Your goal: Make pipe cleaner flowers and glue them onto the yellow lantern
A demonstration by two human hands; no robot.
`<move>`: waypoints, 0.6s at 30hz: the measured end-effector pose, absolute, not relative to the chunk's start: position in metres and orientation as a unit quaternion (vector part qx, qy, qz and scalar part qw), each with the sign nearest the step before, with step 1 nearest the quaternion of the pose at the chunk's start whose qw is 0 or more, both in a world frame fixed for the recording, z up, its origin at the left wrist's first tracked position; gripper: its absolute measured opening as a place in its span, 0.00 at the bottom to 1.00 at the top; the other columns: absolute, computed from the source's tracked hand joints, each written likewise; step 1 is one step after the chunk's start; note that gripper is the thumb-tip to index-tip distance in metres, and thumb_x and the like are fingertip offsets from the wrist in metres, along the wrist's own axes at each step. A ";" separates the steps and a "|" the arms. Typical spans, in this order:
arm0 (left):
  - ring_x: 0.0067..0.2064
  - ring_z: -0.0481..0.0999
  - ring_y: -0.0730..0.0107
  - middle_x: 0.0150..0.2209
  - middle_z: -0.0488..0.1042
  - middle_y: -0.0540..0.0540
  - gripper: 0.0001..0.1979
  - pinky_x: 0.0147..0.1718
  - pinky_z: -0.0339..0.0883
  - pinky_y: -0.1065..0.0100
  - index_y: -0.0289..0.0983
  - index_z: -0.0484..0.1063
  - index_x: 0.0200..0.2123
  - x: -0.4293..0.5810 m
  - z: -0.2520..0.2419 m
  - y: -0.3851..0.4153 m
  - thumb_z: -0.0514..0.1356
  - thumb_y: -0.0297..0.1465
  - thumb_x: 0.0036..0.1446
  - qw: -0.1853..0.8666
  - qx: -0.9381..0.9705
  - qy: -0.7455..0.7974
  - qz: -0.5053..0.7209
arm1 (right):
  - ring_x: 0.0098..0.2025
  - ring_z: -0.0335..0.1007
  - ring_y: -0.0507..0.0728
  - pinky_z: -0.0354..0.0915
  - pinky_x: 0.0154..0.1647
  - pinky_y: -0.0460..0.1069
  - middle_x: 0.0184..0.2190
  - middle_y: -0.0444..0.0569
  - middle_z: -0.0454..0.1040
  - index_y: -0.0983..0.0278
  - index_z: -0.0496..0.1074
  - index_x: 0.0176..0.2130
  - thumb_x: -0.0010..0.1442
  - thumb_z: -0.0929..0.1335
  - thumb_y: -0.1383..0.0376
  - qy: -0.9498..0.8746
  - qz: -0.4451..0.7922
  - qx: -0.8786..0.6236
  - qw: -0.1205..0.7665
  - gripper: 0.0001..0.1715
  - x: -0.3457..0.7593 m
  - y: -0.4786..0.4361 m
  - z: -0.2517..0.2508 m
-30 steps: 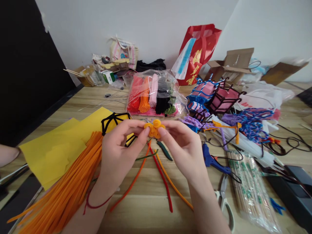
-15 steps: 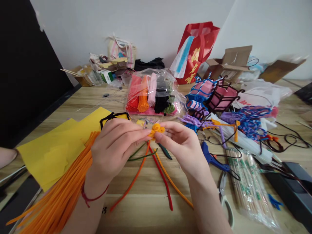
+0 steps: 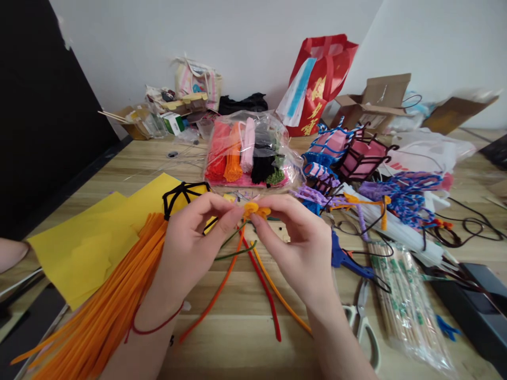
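Both hands pinch orange coil, seemingly lying crosswise.

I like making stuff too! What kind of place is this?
Probably a craft table in a home or workshop. Both hands pinch a yellow pipe-cleaner flower, with an orange pipe-cleaner pile and scissors nearby.

Single head-worn view, close above both hands, facing forward-down across the table; far edges perhaps blurred.
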State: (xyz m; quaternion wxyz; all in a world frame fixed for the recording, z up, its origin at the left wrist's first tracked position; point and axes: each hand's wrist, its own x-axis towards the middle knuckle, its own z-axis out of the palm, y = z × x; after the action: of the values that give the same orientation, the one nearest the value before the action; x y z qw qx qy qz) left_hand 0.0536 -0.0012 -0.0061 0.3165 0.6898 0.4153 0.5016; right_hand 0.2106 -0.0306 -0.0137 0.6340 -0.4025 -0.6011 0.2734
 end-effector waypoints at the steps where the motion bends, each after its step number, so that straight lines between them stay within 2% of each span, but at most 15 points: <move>1: 0.31 0.77 0.70 0.28 0.75 0.52 0.08 0.28 0.72 0.69 0.41 0.72 0.30 0.054 -0.005 -0.001 0.63 0.35 0.61 0.341 0.677 0.421 0.498 | 0.42 0.76 0.52 0.70 0.46 0.48 0.39 0.46 0.80 0.60 0.76 0.41 0.61 0.70 0.74 -0.617 0.260 -0.398 0.627 0.10 0.211 -0.030 -0.014; 6: 0.28 0.75 0.71 0.24 0.72 0.52 0.10 0.26 0.71 0.70 0.40 0.71 0.26 0.058 -0.003 0.000 0.64 0.36 0.57 0.387 0.642 0.426 0.507 | 0.42 0.76 0.53 0.71 0.45 0.49 0.39 0.47 0.80 0.60 0.76 0.41 0.62 0.70 0.73 -0.626 0.261 -0.393 0.621 0.10 0.210 -0.029 -0.014; 13: 0.30 0.76 0.68 0.24 0.73 0.51 0.13 0.24 0.70 0.71 0.40 0.73 0.25 0.054 0.002 -0.001 0.65 0.40 0.57 0.396 0.657 0.443 0.464 | 0.38 0.79 0.54 0.76 0.40 0.48 0.36 0.45 0.82 0.59 0.79 0.36 0.55 0.74 0.70 -0.498 0.380 -0.392 0.674 0.07 0.202 -0.023 -0.018; 18: 0.31 0.77 0.67 0.23 0.73 0.50 0.13 0.24 0.69 0.72 0.39 0.73 0.24 0.054 0.002 0.002 0.65 0.40 0.56 0.429 0.655 0.432 0.448 | 0.39 0.79 0.51 0.75 0.44 0.45 0.35 0.43 0.83 0.59 0.81 0.35 0.56 0.73 0.73 -0.485 0.395 -0.376 0.684 0.10 0.201 -0.022 -0.017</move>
State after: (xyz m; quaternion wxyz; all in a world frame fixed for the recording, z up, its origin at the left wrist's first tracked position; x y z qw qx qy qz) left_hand 0.0542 0.0021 0.0022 0.4289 0.6546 0.4323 0.4480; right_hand 0.2011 -0.0224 -0.0167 0.6838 -0.3758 -0.4850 0.3950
